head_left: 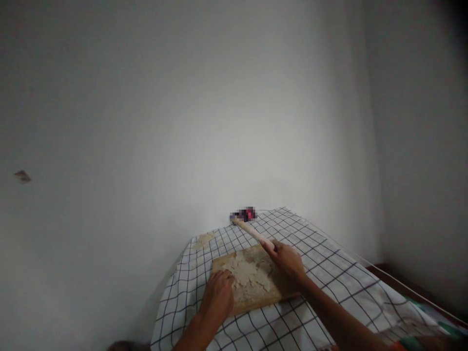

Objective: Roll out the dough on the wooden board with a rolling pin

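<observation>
A wooden board [252, 300] lies on a white cloth with dark grid lines, and a thin, ragged sheet of pale dough [243, 270] is spread over it. My left hand [221, 291] rests at the left side of the board, its fingers curled together onto the dough's left edge; the fingertips are partly hidden. In my right hand [287, 262] is a floured rolling pin [254, 232], gripped by its near end. The pin points away to the upper left, tilted above the far edge of the board.
Another flat piece of dough [204, 240] lies on the checked cloth [329, 265] at the far left. A blurred dark and red item [245, 214] sits at the back by the wall [234, 122]. A pale cable [393, 280] runs along the right side.
</observation>
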A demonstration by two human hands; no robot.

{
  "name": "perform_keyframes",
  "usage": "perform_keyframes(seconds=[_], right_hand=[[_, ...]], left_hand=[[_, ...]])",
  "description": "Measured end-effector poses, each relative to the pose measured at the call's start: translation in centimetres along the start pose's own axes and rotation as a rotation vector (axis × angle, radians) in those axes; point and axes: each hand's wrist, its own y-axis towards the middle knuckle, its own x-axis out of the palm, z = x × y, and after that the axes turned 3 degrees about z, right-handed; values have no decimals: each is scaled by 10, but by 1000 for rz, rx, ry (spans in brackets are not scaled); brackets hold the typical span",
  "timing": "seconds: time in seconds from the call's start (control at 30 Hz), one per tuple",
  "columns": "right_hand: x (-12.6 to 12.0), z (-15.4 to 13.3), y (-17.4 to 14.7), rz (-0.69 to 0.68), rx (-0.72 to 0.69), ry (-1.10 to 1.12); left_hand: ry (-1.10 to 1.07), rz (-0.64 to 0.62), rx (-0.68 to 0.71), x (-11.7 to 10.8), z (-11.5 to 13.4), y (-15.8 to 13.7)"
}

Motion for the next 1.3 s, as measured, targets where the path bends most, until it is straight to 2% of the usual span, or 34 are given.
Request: perform_keyframes(seconds=[0.17, 0.3, 0.4, 0.5, 0.57, 0.63, 0.7, 0.77, 0.83, 0.93, 1.03, 1.1, 1.2, 1.3], right_hand=[[3, 3, 2, -16, 6, 24], [5, 4, 4, -22, 4, 9], [4, 2, 0, -17, -14, -22], [3, 1, -4, -17, -44, -26], [3, 0, -5, -34, -63, -65], [3, -2, -5, -58, -98, -137], [0, -6, -6, -87, -170, -213], [-5, -11, -10, -123, -274, -276], [-11, -16, -18, -170, -365, -338], [-11, -18, -36, -207, -414, -404], [2, -10, -54, -159, -416, -413], [14, -2, -61, -110, -425, -407], [25, 6, -60, -24, -438, -386], [24, 7, -45, 125, -505, -346]], left_hand=[[-198, 145, -50, 7, -12, -11], [-111, 107, -31, 13, -2, -14], [-109, 69, -23, 9, 5, -13], [-218, 104, -89, -7, -10, -13], [-275, 229, -198, -25, -28, -11], [-315, 406, -235, -45, -45, -6], [-311, 492, -188, -62, -53, 2], [-288, 528, -112, -68, -52, 10], [-274, 504, -51, -59, -44, 16], [-228, 390, -8, -24, -31, 22], [-129, 241, 10, 17, -25, 25], [-71, 181, 14, 35, -26, 32], [-44, 138, -3, 44, -31, 51], [-91, 55, -38, 44, -35, 79]])
